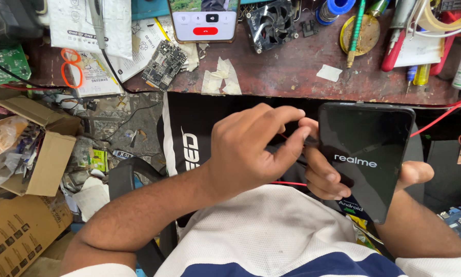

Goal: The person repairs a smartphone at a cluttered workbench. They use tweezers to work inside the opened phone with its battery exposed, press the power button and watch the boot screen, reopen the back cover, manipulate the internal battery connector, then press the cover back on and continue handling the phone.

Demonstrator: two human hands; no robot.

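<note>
My right hand (326, 177) holds a black smartphone (366, 154) upright over my lap, fingers behind its left side and the thumb (416, 172) at its right edge. The dark screen shows a white start-up logo. My left hand (251, 149) reaches across, thumb and forefinger pinched together at the phone's left edge. What they pinch is too small to make out. A thin red wire (288, 183) runs under my hands.
The reddish workbench edge (292, 77) lies ahead. On it are a second phone (205, 20) with a call screen, a black fan (271, 23), a small circuit board (164, 64), tape scraps (222, 77) and tools (394, 41). Open cardboard boxes (46, 159) stand at the left.
</note>
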